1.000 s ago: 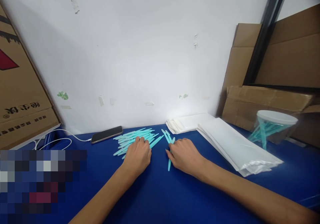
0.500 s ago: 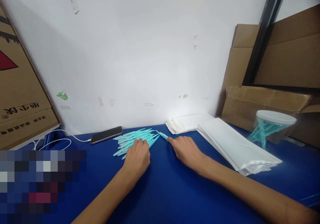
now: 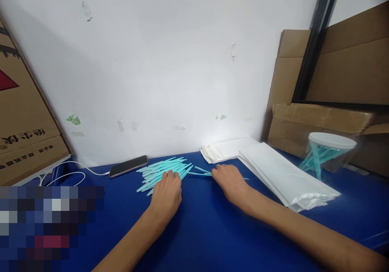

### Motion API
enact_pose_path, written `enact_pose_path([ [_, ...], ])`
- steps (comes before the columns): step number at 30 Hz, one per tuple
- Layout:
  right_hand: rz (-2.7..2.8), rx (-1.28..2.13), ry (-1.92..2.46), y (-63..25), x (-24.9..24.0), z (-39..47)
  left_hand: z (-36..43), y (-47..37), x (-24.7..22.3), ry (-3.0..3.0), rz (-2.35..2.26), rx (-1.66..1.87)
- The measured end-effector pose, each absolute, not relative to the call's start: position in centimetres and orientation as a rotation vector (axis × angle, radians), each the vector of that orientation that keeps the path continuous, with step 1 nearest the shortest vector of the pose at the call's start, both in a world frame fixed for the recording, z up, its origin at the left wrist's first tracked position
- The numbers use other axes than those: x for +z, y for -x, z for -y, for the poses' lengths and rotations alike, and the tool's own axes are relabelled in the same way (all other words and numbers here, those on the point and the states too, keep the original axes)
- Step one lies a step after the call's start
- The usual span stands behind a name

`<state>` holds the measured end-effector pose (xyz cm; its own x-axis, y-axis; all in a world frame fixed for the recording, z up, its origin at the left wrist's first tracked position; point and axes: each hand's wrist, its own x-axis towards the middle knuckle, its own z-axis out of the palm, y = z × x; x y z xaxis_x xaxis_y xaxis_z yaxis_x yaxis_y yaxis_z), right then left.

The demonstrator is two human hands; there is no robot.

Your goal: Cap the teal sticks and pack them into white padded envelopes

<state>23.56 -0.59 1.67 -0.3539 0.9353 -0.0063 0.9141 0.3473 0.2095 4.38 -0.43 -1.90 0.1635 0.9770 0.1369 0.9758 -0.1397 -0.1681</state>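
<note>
A pile of thin turquoise sticks lies on the blue table, left of centre. My left hand rests at the pile's near right edge with its fingers curled down; whether it grips any stick is hidden. To the right, my right hand is closed over a few separate turquoise sticks near the table surface. Their tips stick out left of the fingers, and one thin end shows to the right of the hand.
White plastic bags lie flat at the right. A clear container with a white lid and turquoise sticks stands beyond them. A phone with a white cable lies left. Cardboard boxes flank the table.
My right hand has shifted slightly right, and the sticks at its fingers now lie flatter and spread apart. My left hand has stayed at the pile. The view has tilted a little.
</note>
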Motion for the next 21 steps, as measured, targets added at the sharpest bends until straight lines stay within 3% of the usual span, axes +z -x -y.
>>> enact_pose_path([
  [21,-3.099,0.288,-0.904,-23.2,-1.2,-0.1,-0.2,-3.0,-1.6,2.317,1.991,-0.204],
])
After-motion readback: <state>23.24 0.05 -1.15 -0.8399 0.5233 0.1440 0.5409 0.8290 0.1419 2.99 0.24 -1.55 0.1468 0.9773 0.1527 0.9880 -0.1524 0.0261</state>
